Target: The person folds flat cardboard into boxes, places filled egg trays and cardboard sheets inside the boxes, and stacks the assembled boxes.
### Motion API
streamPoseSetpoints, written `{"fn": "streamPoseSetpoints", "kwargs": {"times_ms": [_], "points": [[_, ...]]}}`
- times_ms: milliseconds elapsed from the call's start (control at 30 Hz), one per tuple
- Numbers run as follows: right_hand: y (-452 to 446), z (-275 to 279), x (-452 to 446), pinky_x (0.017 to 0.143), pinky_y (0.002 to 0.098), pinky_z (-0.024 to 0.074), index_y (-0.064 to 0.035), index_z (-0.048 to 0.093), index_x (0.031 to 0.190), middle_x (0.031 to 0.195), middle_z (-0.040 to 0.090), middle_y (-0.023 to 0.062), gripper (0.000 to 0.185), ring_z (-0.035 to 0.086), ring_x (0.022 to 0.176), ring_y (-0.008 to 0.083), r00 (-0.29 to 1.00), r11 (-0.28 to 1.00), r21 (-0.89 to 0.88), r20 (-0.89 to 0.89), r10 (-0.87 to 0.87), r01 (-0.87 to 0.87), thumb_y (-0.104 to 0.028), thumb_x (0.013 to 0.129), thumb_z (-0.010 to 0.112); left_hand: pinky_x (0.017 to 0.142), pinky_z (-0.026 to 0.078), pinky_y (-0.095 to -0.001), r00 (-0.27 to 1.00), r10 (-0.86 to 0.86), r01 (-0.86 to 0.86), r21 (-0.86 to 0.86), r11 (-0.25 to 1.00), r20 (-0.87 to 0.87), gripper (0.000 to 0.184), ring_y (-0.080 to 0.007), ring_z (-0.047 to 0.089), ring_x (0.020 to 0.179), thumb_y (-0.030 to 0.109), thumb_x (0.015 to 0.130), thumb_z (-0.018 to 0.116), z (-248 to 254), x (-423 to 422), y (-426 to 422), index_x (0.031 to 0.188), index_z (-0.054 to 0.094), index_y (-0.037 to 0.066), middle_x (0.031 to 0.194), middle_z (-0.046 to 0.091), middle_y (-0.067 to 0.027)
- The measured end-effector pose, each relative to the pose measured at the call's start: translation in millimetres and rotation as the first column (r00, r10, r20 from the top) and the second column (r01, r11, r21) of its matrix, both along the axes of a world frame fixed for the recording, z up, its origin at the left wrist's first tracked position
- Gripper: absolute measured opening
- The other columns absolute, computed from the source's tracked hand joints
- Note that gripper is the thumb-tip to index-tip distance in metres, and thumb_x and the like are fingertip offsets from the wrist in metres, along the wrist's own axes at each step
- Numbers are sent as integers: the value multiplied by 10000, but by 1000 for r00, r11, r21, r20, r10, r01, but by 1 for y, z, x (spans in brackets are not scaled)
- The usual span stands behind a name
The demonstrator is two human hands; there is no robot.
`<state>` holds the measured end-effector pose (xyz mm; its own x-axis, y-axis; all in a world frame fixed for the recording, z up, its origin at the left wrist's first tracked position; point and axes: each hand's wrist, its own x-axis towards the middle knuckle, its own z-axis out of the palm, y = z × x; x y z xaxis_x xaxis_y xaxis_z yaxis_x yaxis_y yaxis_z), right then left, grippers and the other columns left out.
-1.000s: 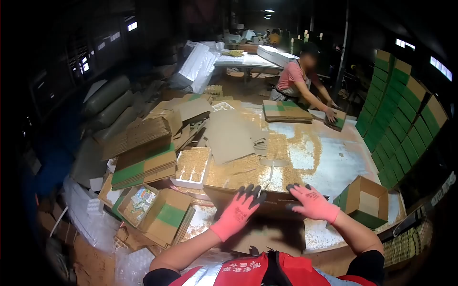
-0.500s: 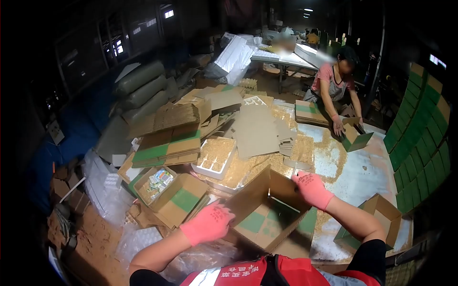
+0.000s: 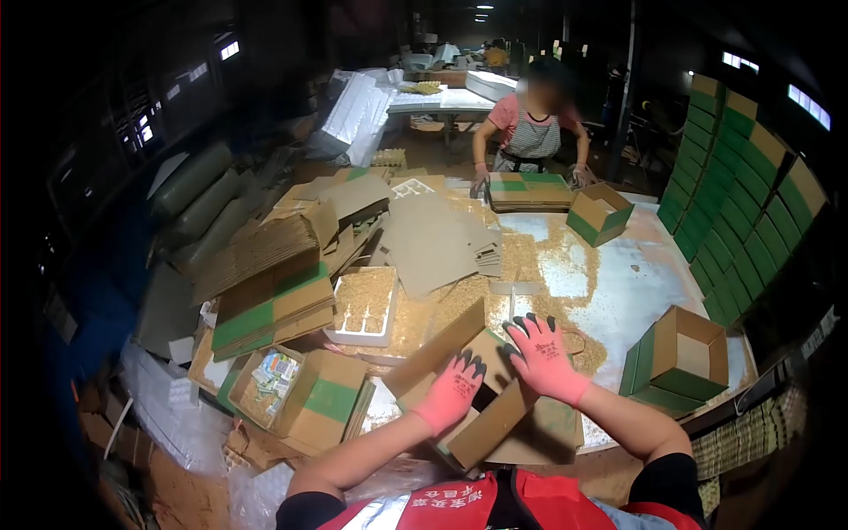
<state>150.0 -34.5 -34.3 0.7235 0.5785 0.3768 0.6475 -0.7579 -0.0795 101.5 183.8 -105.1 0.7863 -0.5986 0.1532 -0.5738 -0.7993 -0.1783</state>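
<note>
A cardboard box (image 3: 508, 422) stands partly opened out at the table's near edge, its brown walls tilted. My left hand (image 3: 452, 391), in a pink glove with dark fingertips, lies over the box's left part with its fingers spread. On the far right side of the box, my right hand (image 3: 541, 356) rests with fingers apart, its fingertips at the inner flaps. Flat cardboard sheets (image 3: 340, 397) lie to the left, beside a small box (image 3: 268, 385) holding colourful packets. Right of my hands stands a formed green and brown box (image 3: 678, 358).
Across the table a co-worker (image 3: 535, 128) touches a flat cardboard stack (image 3: 530, 193), beside an open box (image 3: 601, 215). Stacked green boxes (image 3: 738, 212) rise at the right. Cardboard piles (image 3: 274, 291) and a white foam tray (image 3: 363, 305) with grain-like material occupy the left.
The box in front of me has turned, and both hands have moved from its outer edges onto its walls and flaps. The co-worker has let go of the open box and moved to the flat stack.
</note>
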Motion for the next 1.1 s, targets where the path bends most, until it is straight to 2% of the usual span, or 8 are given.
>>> {"fn": "streamPoseSetpoints", "kwargs": {"times_ms": [200,300,500,633,667,767,900,1100], "points": [[31,-60,1,1076,543,273,-28,325,1417,1389,342,268,574,350,1285,424,941,861,380,-169,-294,337,-170,907,546,1124,244,-531,890,4,-235,-453,860,-455,808,-452,416,1266,542,795,652,61,-4,42,1281,448,-70,1344,421,-312],[31,-79,-2,1111,499,259,7,273,1429,1412,276,300,564,319,1293,470,913,631,667,-209,-351,395,-41,908,484,1156,200,-512,955,-222,152,-316,936,-197,860,-489,310,1346,522,825,629,28,-53,-4,1357,346,-92,1373,382,-348],[23,-148,-78,1127,411,276,3,245,1467,1474,311,254,610,320,1365,386,474,386,408,-876,-92,828,-98,924,504,1121,319,-417,823,-41,-470,-718,513,-567,587,-369,409,1332,219,918,541,0,-7,122,1392,362,-77,1412,431,-269],[59,-8,-59,898,291,487,-17,312,1469,1242,603,149,651,612,1052,209,774,479,765,-586,239,432,-130,902,612,1040,390,-337,709,-139,-680,-722,128,-692,523,-221,531,1200,238,968,513,-80,-55,115,1412,390,-11,1352,529,-192],[53,-3,-51,851,346,504,-102,268,1494,1152,633,173,667,639,998,275,830,816,574,-485,274,66,-165,914,591,1011,413,-335,676,-189,-661,-700,270,-712,512,-215,552,1166,258,968,514,-128,-72,88,1397,417,-3,1301,568,-179],[48,3,-46,768,418,516,-207,253,1509,1007,654,191,609,643,896,373,632,824,-85,-687,359,-560,-217,959,514,955,454,-333,249,-317,-484,-401,778,-915,483,-196,587,1108,311,962,523,-191,-85,105,1332,501,3,1156,656,-152],[40,-29,-35,794,408,511,-253,219,1527,1045,647,181,708,638,941,349,379,684,90,-777,503,-724,-101,882,471,876,527,-333,389,-359,-892,-249,-378,-849,403,-276,608,1091,279,943,518,-115,-93,201,1294,569,86,1091,682,-130],[147,11,48,921,350,479,-49,548,1281,1142,641,162,418,632,1017,279,425,719,385,-611,668,-578,-285,938,586,1034,404,-415,749,-56,-639,-742,201,-660,539,-363,512,1232,252,913,504,-68,-26,91,1356,416,-43,1278,557,-251]]}}
